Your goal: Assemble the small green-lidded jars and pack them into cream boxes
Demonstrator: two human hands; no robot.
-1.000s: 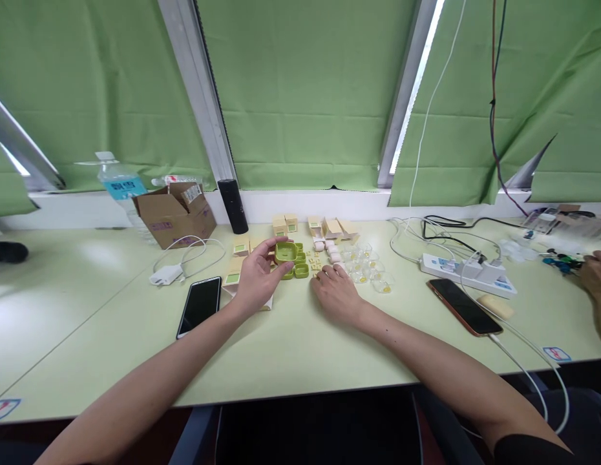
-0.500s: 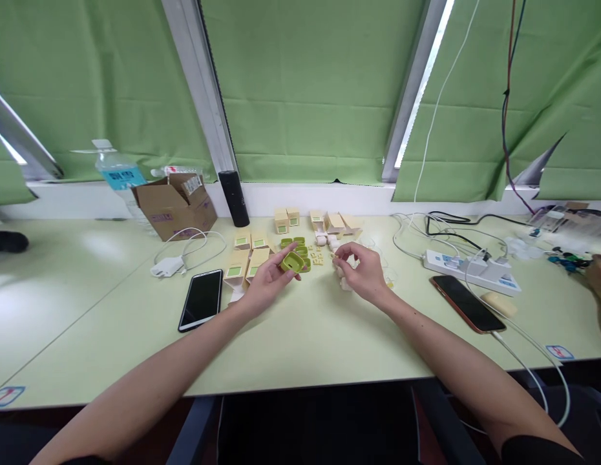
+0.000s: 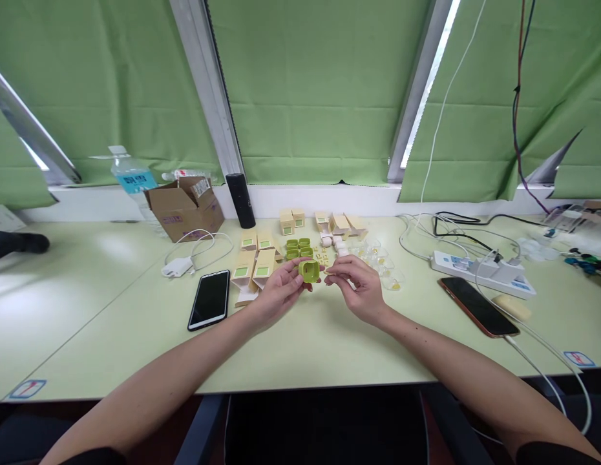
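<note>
Cup [image 3: 309,272] and right hand [image 3: 357,288] have drawn together; left hand [image 3: 281,288] grips the cup; right hand pinches a small piece [image 3: 328,272] just right of it; slack fingertips could drop the piece.

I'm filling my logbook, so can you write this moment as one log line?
left hand: holds green container | right hand: pinches small pale piece beside it | on table: more green containers, beige boxes
</note>
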